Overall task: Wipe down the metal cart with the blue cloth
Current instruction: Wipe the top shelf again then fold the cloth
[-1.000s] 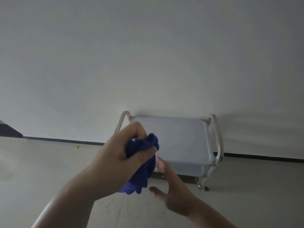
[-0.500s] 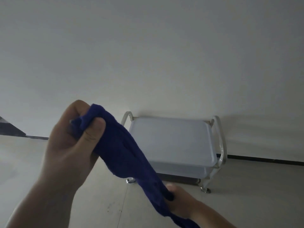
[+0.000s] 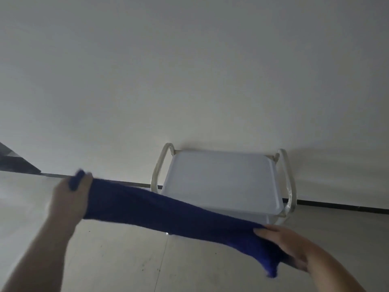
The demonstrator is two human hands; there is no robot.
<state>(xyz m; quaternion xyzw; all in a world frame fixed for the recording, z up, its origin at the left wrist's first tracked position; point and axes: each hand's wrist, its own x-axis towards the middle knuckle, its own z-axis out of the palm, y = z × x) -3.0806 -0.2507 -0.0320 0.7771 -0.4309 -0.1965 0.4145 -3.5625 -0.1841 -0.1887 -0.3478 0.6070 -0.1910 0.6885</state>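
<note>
the blue cloth (image 3: 168, 209) is stretched into a long band in the air between the two hands, in front of the metal cart (image 3: 221, 182) and not touching it. the step in hand looks like opening the cloth out before the first wipe. to do it well i would grip both ends firmly, fold the band once or twice into a flat pad that fits under one palm, and only then lay it on the top tray, so that no loose tail drags on the floor. the cloth is deep blue and soft-looking, taut along its upper edge, with a bunched end hanging below the right hand (image 3: 290, 247), which grasps that end, thumb on top. the left hand (image 3: 67, 199) pinches the other end between thumb and fingers, and a small tuft pokes out above it. the cart stands beyond, close against the wall (image 3: 189, 81). its pale top tray is bare, there is a looped handle (image 3: 160, 165) at each side, and a lower shelf is partly hidden by the cloth. the floor (image 3: 126, 260) is pale and speckled.
</note>
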